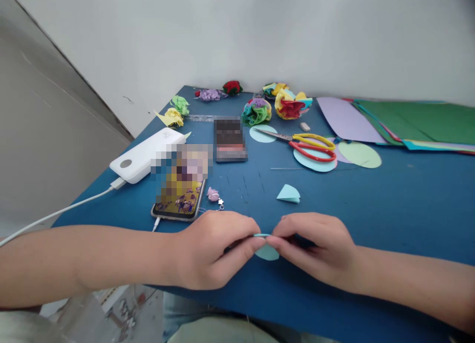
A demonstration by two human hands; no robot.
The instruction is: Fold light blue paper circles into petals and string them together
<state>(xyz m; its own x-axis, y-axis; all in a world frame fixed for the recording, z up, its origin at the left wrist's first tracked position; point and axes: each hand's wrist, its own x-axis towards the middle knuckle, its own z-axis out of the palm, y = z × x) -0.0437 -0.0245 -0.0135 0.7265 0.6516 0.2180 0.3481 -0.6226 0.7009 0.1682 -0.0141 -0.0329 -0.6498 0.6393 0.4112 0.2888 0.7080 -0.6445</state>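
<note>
A light-blue piece of paper, bent along its upper edge, is pinched between both hands near the table's front. My left hand grips its left side between thumb and fingers. On the right side, my right hand pinches the same paper, fingertips close to those of the left. Beyond the hands lies a folded light-blue paper wedge. Scissors with one yellow and one red handle rest farther back on light-blue paper circles. A pale green paper circle lies to their right.
A phone, a white power bank with a cable and a dark device occupy the left. Several crumpled paper flowers stand along the back. Coloured sheets are stacked at the back right. A small pink charm lies beside the phone.
</note>
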